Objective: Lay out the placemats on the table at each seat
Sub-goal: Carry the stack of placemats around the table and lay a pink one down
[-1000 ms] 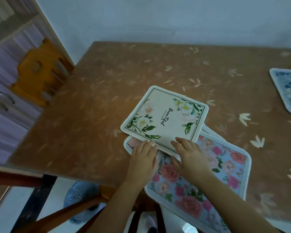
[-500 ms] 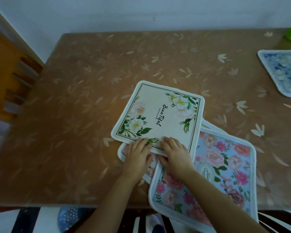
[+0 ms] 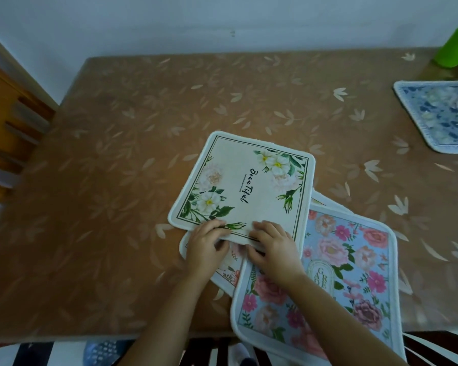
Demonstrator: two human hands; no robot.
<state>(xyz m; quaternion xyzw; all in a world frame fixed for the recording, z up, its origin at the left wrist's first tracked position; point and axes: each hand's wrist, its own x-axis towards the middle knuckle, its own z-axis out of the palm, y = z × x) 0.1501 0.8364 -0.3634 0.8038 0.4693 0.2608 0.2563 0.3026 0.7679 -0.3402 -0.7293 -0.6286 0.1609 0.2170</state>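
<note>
Nearest, the pink-and-blue floral placemat [image 3: 354, 273] lies under the right forearm and hangs over the near edge of the surface [image 3: 117, 180], just right of the fingers. Both hands work the near edge of the cream "Beautiful" placemat [image 3: 246, 180]: the left hand [image 3: 206, 245] has its fingers [image 3: 214, 225] curled over that edge with the thumb seemingly tucked beneath, a light pinch, while the right hand [image 3: 273, 247] presses its fingers down on the same edge, half closed; whether its thumb is under the mat I cannot tell. Directly beneath the fingers a third mat with a pale floral print [image 3: 226, 270] peeks out, mostly covered. Beyond the fingertips the cream mat lies tilted across the stack, and well beyond and to the right a blue patterned placemat [image 3: 439, 117] already lies flat, with a green object [image 3: 455, 47] behind it. The likely slip is that the pinch catches the hidden mat too, dragging two together, or that pulling the cream mat away nudges the overhanging floral one off the edge, since little of it is weighted once the forearm lifts.
</note>
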